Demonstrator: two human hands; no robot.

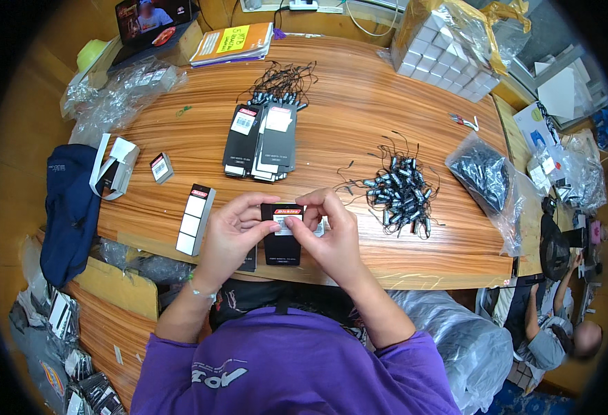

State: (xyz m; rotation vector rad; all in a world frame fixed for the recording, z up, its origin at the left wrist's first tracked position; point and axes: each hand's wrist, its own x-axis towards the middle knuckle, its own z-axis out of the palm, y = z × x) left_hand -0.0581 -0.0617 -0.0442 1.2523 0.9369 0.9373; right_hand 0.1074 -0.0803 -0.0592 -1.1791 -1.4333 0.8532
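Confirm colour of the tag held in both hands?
Black tag with a red strip at the top and a white sticker below it; head view.

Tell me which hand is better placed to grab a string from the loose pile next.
Right. The right hand is on the black tag nearer the string pile, which lies to its right; the left hand would have to cross over.

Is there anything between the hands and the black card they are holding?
No, nothing visible. The left hand and right hand both touch the black rectangular paper tag with a white sticker directly, fingertips pinching its top edge over the wooden table.
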